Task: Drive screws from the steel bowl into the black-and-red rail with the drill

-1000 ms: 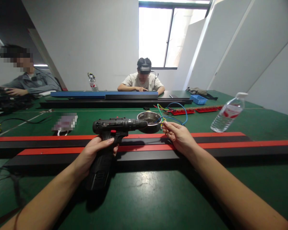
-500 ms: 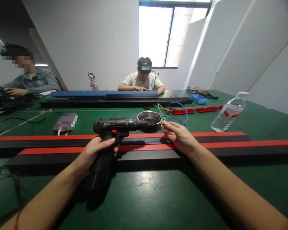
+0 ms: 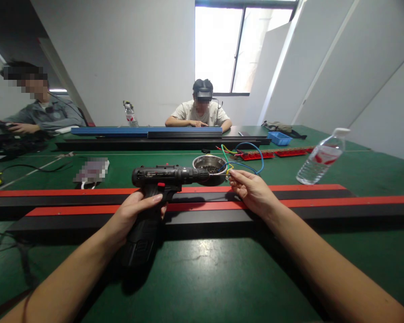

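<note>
A black cordless drill (image 3: 158, 176) lies level in my left hand (image 3: 139, 207), which is wrapped round its handle with the thumb near the red switch. From its chuck a thin bit (image 3: 217, 174) points right. The bit's tip meets the fingertips of my right hand (image 3: 247, 186), where thumb and forefinger are pinched together. What sits between those fingertips is too small to make out. Just behind the bit stands a round metal bowl (image 3: 202, 160) holding many small dark pieces.
Two long black bars with red tops (image 3: 97, 210) cross the green table (image 3: 202, 278) beneath my hands. Loose coloured wires (image 3: 261, 154), red strips (image 3: 289, 153), a water bottle (image 3: 321, 157) and a blue tray (image 3: 278, 139) lie beyond. Two people sit across the table.
Hardly anything differs. The drill has shifted very slightly to the right, and my right hand keeps its pinch at the bit's tip.
</note>
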### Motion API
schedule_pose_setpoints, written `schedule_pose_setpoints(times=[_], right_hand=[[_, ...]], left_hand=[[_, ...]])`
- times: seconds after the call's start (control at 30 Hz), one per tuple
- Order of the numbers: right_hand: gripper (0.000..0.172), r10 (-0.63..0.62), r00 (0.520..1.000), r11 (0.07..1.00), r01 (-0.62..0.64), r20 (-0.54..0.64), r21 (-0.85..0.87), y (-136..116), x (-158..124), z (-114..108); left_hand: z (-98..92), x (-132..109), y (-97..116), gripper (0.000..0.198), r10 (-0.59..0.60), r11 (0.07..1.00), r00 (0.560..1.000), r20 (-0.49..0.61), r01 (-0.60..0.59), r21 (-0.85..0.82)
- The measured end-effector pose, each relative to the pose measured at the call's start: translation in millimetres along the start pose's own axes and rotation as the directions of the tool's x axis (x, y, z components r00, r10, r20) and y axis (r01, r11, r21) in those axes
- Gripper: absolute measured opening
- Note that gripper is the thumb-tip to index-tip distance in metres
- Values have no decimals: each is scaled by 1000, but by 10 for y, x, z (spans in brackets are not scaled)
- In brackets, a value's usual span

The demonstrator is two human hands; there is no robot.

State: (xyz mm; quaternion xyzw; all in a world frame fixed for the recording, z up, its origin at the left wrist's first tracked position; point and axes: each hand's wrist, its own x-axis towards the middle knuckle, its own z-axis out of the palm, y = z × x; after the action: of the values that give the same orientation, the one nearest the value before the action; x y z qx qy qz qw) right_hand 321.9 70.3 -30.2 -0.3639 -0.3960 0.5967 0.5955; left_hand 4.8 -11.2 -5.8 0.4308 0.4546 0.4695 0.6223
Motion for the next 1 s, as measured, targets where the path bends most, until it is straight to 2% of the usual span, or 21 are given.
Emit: schedule_pose_setpoints(times=[0.43,1.0], right_hand=[[38,34,999,999,-35,-39,-11,32,27,-22],[39,-6,999,995,3,-31,-97,31,14,-9]], left_hand=[[41,-33,20,32,4,1000,1000,-9,-4,15],[56,-43,24,28,15,1000,1000,-25,-15,5]])
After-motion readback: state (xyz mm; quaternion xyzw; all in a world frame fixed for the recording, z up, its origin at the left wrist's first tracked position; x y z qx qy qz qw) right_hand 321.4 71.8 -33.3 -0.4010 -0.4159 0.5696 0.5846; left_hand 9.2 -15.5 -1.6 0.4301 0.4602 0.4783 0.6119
